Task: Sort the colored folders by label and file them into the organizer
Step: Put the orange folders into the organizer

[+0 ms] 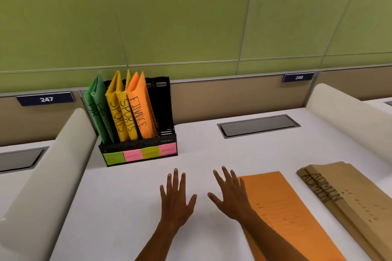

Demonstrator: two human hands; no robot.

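A black organizer (140, 145) stands at the desk's back left with coloured sticky labels on its front. Upright in it are two green folders (99, 110), two yellow SPORTS folders (121, 114) and an orange FINANCE folder (141, 110); its rightmost slot (163, 108) holds nothing. An orange folder (282, 207) lies flat on the desk, its label not visible. Two brown ADMIN folders (347, 197) lie stacked to its right. My left hand (176, 199) hovers flat with fingers spread over the bare desk. My right hand (230, 195), fingers spread, is at the flat orange folder's left edge.
White desk (127, 197) with rounded cream dividers on the left (48, 167) and right (343, 116). A recessed cable hatch (257, 125) sits at the back. Beige partition with number plates 247 and 248, green wall panels above.
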